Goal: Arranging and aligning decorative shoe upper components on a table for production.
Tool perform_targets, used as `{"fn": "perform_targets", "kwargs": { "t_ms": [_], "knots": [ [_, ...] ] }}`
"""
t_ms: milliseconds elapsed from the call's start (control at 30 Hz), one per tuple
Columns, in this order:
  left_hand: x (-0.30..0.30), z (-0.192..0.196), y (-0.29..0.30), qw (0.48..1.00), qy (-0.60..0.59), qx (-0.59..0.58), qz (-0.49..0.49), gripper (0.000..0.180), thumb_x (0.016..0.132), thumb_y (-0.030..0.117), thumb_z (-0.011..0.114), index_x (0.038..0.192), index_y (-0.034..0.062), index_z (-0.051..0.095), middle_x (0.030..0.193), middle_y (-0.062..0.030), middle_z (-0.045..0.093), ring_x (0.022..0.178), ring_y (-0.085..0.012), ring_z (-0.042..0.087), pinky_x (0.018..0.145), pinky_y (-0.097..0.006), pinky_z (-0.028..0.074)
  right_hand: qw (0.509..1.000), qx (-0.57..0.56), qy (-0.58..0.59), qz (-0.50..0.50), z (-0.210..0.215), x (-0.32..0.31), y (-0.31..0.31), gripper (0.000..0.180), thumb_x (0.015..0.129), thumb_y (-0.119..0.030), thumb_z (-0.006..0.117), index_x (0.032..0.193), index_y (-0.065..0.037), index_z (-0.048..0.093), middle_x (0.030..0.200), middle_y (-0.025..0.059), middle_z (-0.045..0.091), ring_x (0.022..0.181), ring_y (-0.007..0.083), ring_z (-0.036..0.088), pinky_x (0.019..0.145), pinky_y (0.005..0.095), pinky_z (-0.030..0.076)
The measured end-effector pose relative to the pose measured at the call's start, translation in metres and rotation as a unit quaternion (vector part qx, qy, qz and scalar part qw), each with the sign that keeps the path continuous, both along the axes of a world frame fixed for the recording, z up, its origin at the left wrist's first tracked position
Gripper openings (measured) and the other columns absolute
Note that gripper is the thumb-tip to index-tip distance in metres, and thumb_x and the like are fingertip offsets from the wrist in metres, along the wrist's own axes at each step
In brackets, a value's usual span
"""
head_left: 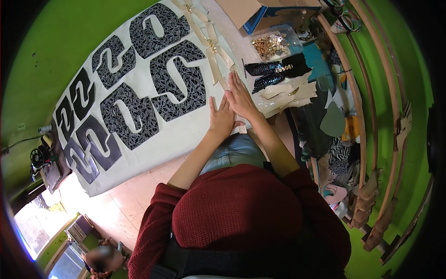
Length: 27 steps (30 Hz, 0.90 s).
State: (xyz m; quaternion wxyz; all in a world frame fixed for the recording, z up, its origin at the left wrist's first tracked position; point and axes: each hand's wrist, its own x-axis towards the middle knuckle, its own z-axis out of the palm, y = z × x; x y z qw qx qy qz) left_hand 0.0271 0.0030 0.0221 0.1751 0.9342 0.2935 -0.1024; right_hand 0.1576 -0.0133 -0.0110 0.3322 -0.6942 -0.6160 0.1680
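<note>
My left hand [222,117] lies flat near the table's front edge, fingers stretched out and thumb reaching right. My right hand [239,96] rests beside it with its fingers extended, its edge touching the left. Both press on a cream strip of material, mostly hidden beneath them; one end of the strip [242,129] shows by my left thumb. Just beyond my fingertips, cream straps with gold-coloured fittings [212,46] run toward the far edge. To the right are black glossy crocodile-textured straps [265,69] with a gold ornament, and a stack of cream pieces [290,95].
Black patterned cut pieces [179,79] with curved slots cover the white table [172,139] on the left. A clear tub of gold fittings [277,44] and a cardboard box [278,14] stand at the far right. Wooden rails [392,93] line the right wall. Another person [104,258] is at lower left.
</note>
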Motion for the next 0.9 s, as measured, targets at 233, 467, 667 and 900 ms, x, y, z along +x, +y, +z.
{"fn": "perform_targets", "kwargs": {
  "t_ms": [233, 467, 667, 900],
  "knots": [
    [0.008, 0.012, 0.003, 0.998, 0.029, 0.045, -0.038, 0.101, 0.071, 0.059, 0.064, 0.143, 0.0027, 0.022, 0.15, -0.0125, 0.023, 0.14, -0.0231, 0.018, 0.108, -0.062, 0.0, 0.988, -0.004, 0.151, -0.014, 0.008, 0.014, -0.002, 0.05, 0.098, -0.03, 0.037, 0.136, 0.002, 0.035, 0.142, 0.0226, 0.034, 0.135, 0.0335, 0.029, 0.11, 0.0372, 0.024],
    [-0.003, 0.001, 0.018, 0.993, 0.006, 0.072, -0.088, 0.087, 0.076, 0.052, 0.063, 0.139, 0.0023, 0.031, 0.149, -0.0129, 0.025, 0.138, -0.0252, 0.023, 0.106, -0.065, 0.001, 0.965, 0.061, 0.216, -0.135, 0.037, -0.005, -0.042, 0.032, 0.096, -0.023, 0.045, 0.112, 0.001, 0.059, 0.114, 0.0187, 0.061, 0.105, 0.0298, 0.06, 0.088, 0.0321, 0.046],
    [-0.003, 0.014, 0.022, 0.996, -0.052, 0.056, -0.051, 0.066, 0.074, 0.039, 0.067, 0.129, 0.008, 0.049, 0.143, -0.0104, 0.037, 0.135, -0.0295, 0.029, 0.098, -0.075, 0.004, 0.929, 0.059, 0.313, -0.187, 0.035, -0.015, -0.086, 0.022, 0.093, -0.012, 0.049, 0.103, 0.002, 0.063, 0.09, 0.0101, 0.068, 0.082, 0.0142, 0.063, 0.075, 0.026, 0.048],
    [-0.005, 0.021, 0.022, 0.98, -0.197, 0.02, 0.023, 0.04, 0.077, 0.032, 0.064, 0.113, 0.0154, 0.062, 0.127, -0.0035, 0.054, 0.129, -0.0305, 0.037, 0.098, -0.073, 0.009, 0.884, 0.178, 0.296, -0.316, 0.022, 0.022, -0.119, 0.019, 0.088, -0.002, 0.052, 0.103, 0.002, 0.062, 0.093, 0.0085, 0.067, 0.084, 0.0121, 0.063, 0.075, 0.0249, 0.049]
  ]
}}
